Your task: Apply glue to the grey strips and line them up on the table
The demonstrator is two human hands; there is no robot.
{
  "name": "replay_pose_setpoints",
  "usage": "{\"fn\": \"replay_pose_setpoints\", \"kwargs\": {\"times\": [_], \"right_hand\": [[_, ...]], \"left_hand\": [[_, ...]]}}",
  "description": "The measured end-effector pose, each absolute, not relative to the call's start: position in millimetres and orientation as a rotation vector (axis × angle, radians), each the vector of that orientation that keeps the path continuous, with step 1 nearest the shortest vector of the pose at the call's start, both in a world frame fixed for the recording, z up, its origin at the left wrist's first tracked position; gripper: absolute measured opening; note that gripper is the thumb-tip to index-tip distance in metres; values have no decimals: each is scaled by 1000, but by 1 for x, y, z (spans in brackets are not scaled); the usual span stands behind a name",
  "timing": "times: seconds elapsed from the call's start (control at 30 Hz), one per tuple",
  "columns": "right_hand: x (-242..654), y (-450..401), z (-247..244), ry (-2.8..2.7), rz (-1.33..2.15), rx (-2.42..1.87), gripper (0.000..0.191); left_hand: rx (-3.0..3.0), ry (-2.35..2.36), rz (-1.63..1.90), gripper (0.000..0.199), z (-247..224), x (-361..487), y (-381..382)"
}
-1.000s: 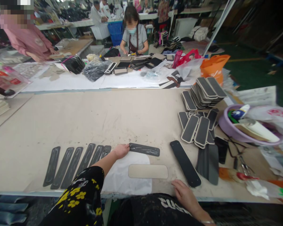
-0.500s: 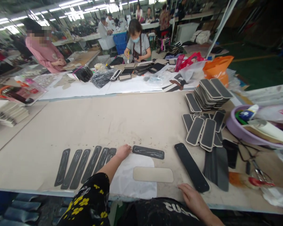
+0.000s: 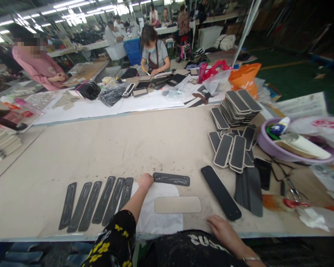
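Observation:
My left hand is closed at the left end of a dark grey strip with glossy wet-looking streaks. Its fingertips are partly hidden. Just below that strip, a pale rounded panel lies partly on a white sheet. My right hand rests near the table's front edge, fingers stretched out and holding nothing. Beyond it a long black panel lies at a slant. To the left of my left forearm several dark streaked strips lie in a slanting row.
At right stand a stack of pale-edged dark panels, a loose pile of them and dark pieces. Farther right are a purple basin and a brush. A co-worker works across the table; another person stands at left.
The whole view has shifted and tilted slightly. My left hand stays at the strip's end, and my right hand keeps its place by the edge. The co-worker opposite has moved their hands.

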State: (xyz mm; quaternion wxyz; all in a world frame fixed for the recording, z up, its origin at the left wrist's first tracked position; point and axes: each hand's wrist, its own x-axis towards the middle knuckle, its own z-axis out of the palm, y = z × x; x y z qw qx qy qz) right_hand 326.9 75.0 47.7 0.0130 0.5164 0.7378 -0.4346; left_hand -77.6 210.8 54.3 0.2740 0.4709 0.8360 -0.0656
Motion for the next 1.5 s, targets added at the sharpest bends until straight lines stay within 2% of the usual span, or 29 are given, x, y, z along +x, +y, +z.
{"fn": "replay_pose_setpoints", "kwargs": {"times": [0.23,0.47,0.57,0.7,0.9,1.03,1.3,1.43,1.5], "right_hand": [[329,77,55,2319,-1424,1753,37],[328,88,62,2334,-1567,2180,32],[322,96,58,2188,-1771,2355,32],[305,105,56,1979,-2173,2418,44],[285,105,70,1777,-2533,2399,59],[286,111,86,1744,-2678,2451,58],[314,120,110,1968,-2509,2663,36],[324,116,119,2181,-2168,2708,34],[327,114,123,2327,-1949,2714,32]], "left_hand": [[1079,2179,93,14,79,-63,207],[872,1869,569,15,136,-26,174],[654,1637,844,12,164,-5,154],[260,1233,1204,19,193,20,133],[-10,1128,1300,13,216,37,112],[-95,1161,1312,14,223,39,98],[-127,1272,1341,18,218,42,70],[-62,1304,1363,14,212,41,56],[10,1336,1396,20,208,39,51]]}}
